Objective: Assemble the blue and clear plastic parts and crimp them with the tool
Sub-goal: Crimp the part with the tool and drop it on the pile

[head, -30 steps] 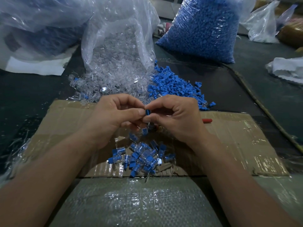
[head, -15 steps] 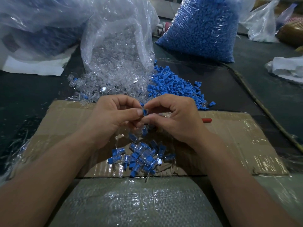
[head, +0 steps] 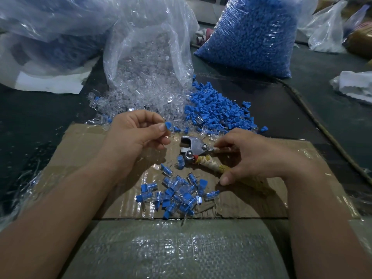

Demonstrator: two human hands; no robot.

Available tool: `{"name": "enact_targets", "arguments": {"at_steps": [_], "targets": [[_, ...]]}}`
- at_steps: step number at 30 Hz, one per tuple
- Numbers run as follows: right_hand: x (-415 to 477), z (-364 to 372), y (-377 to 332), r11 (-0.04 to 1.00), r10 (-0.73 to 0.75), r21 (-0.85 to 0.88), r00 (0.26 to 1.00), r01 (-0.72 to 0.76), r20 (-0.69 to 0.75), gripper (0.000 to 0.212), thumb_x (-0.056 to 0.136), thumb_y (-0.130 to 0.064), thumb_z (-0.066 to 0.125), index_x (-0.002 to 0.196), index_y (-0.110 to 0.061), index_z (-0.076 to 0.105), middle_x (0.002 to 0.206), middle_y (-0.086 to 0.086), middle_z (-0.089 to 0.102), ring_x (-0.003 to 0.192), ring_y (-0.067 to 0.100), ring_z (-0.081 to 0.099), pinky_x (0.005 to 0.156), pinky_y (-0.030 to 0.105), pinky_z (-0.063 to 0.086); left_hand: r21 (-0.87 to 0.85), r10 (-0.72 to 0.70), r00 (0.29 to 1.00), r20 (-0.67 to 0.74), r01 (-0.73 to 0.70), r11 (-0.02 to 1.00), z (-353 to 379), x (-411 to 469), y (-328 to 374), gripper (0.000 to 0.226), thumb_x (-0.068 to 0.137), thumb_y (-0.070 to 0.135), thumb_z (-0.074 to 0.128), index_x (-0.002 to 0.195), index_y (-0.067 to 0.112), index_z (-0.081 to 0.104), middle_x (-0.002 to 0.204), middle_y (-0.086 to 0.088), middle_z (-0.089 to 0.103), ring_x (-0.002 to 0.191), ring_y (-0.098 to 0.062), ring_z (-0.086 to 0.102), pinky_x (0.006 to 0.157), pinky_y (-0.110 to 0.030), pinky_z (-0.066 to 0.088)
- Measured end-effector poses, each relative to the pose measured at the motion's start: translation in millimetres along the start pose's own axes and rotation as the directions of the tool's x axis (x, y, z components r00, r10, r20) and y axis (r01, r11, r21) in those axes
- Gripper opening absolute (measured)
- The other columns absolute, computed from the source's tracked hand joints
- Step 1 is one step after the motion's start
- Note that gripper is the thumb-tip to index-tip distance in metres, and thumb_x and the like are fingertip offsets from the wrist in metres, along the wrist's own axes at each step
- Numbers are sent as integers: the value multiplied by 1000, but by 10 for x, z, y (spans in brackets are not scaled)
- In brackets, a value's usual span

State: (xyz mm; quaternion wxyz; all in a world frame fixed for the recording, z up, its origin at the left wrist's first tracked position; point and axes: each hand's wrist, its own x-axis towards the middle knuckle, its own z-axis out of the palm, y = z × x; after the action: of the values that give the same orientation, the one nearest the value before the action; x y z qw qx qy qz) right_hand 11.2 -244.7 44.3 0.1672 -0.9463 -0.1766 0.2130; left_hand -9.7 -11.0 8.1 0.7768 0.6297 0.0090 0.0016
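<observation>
Head view: a blue part (head: 167, 125) is pinched at the fingertips of the left hand (head: 132, 135). The crimp tool (head: 193, 147) lies on the cardboard (head: 80, 150), its handles clasped by the right hand (head: 253, 156). The part should be seated squarely in the open jaws before the handles are squeezed.

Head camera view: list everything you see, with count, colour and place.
crimping tool: one, silver head, pale wrapped handle, on the cardboard
blue piece: one, blue, pinched above the cardboard
assembled pieces: a heap, blue and clear, near cardboard edge
loose blue parts: a pile, blue, beyond the cardboard
loose clear parts: a spill, clear, beside them
clear-parts bag: one, back centre
blue-parts bag: one, back right
cardboard: one, brown, under the work
left hand: pinches the blue piece
right hand: grips the tool's handles
</observation>
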Motion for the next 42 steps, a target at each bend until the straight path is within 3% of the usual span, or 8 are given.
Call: {"name": "enact_targets", "arguments": {"at_steps": [5,10,15,19,23,26,31,42], "targets": [[21,33,-62,992,-62,-120,993,49,-100,58,60,-43,79,111,-31,55,92,-20,42,84,0,42,68,18,36,-5,10,1000,-16,-10,1000,3,12,-9,8,63,8,61,70,11,62,60,-5,67,53,-13,65,48,-20,53],[57,42,-125,987,-58,-155,982,29,-182,31,66,-35,66,93,-20,67,80,-9,56,73,5,49,63,26,42,-7,9,1000,-22,-9,1000,5,5,-6,10,63,9,61,73,8,60,61,-5,67,53,-13,65,47,-20,53],[146,103,-124,979,-13,-200,969,-37,-246,15,71,-18,63,86,-21,66,74,-6,55,68,8,48,55,26,38,-12,13,1000,-29,-13,1000,19,6,-5,12,63,9,60,75,8,59,60,-4,67,54,-12,65,48,-19,53],[145,101,-104,990,-60,-143,915,3,-399,10,72,-15,65,83,-14,64,75,-5,52,69,11,47,57,25,38,1,42,999,-10,-42,999,41,6,4,9,68,6,59,77,7,58,60,-3,67,54,-11,65,50,-17,53],[97,112,-201,994,-70,28,816,104,-573,14,71,-11,61,80,-20,55,68,-9,51,62,9,45,53,21,31,-3,80,997,-4,-80,997,60,-9,3,7,77,0,56,77,7,57,61,-2,67,56,-10,65,51,-16,52],[94,152,-250,991,-59,65,817,117,-574,18,74,-13,59,80,-23,46,64,-11,47,58,6,42,50,25,27,0,120,993,-9,-120,993,63,-20,5,9,70,10,59,78,7,58,63,-2,68,59,-11,66,53,-17,53],[130,213,-297,994,-90,10,864,109,-495,22,74,-17,58,89,-22,42,77,-12,44,69,2,40,54,22,27,32,193,981,-22,-193,981,71,-28,-6,11,68,15,59,79,11,58,65,0,69,60,-10,67,55,-18,53],[146,268,-401,991,-127,-23,895,129,-427,26,75,-23,60,94,-25,43,87,-7,46,80,12,42,63,29,32,46,258,965,-47,-256,966,113,-51,-4,10,66,15,61,76,14,59,62,4,67,57,-5,63,55,-15,51]]}}
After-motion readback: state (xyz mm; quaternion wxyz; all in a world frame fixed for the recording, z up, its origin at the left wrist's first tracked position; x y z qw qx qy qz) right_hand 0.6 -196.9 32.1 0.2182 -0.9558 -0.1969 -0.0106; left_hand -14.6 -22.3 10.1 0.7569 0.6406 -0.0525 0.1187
